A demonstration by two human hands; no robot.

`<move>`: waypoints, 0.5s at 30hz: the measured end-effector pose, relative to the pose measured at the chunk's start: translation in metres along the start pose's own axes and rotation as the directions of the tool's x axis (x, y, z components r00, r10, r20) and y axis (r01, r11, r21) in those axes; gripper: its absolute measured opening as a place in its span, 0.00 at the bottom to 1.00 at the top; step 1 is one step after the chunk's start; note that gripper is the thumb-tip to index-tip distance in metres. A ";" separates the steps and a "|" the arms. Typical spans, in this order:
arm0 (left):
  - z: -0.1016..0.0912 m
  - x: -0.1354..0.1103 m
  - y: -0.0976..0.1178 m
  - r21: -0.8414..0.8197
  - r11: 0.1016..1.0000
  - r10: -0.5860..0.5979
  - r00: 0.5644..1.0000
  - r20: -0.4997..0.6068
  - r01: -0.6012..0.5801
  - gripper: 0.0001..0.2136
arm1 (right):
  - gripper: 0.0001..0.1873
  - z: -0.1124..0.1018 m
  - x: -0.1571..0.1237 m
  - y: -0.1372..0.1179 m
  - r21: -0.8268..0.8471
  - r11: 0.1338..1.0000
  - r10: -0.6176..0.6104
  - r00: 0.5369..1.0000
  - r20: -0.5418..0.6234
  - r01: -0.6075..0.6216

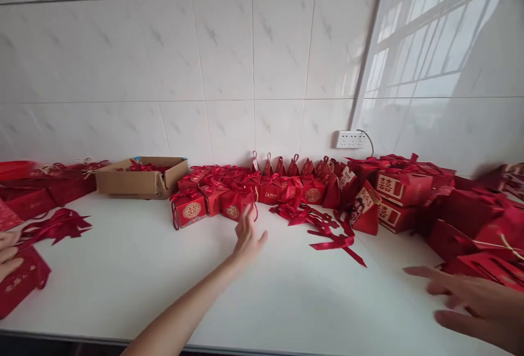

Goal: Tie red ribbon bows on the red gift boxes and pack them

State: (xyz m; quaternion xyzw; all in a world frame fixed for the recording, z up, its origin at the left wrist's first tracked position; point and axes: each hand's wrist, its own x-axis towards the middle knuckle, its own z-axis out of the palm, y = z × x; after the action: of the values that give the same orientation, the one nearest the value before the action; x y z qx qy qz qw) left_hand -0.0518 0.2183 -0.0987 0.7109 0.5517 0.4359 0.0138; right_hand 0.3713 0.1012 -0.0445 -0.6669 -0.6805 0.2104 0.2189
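My left hand (248, 238) reaches over the middle of the white table, thumb spread away from the fingers. Its fingertips overlap the front of a red gift box (231, 211) with a gold round emblem; whether they touch it I cannot tell. A similar red box (191, 213) with a cord handle stands to the left. My right hand (470, 296) is slightly blurred at the right, fingers spread, above the table. Flat red bag-like pieces (491, 268) lie just beyond it. Loose red ribbons (327, 225) lie between my hands.
At the far left, another person's hand (8, 255) holds a red box (24, 279) with ribbon. A cardboard box (126, 184) with red contents stands near the wall. Pyramid-shaped boxes (293, 167) line the back, and stacked red boxes (403, 189) stand right. A power socket (351, 139) is on the wall.
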 end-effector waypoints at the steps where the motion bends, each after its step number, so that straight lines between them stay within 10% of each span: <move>1: 0.000 0.008 -0.013 -0.027 0.992 -0.128 0.985 -0.119 0.125 0.27 | 0.27 0.011 0.014 -0.025 0.015 1.000 -0.017 0.991 0.135 0.015; 7: 0.005 0.036 -0.047 -0.109 0.898 -0.439 0.845 -0.305 0.427 0.34 | 0.18 0.088 0.080 -0.149 0.253 0.932 -0.335 0.880 0.337 0.257; 15: 0.014 0.044 -0.055 -0.121 0.835 -0.549 0.798 -0.249 0.537 0.40 | 0.22 0.176 0.136 -0.176 0.546 0.792 -0.354 0.934 0.045 0.274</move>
State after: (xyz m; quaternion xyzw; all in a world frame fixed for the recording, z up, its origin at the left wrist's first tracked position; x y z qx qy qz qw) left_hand -0.0844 0.2815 -0.1080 0.4551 0.7189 0.5197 0.0775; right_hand 0.1240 0.2343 -0.0834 -0.4403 -0.7110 0.3986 0.3764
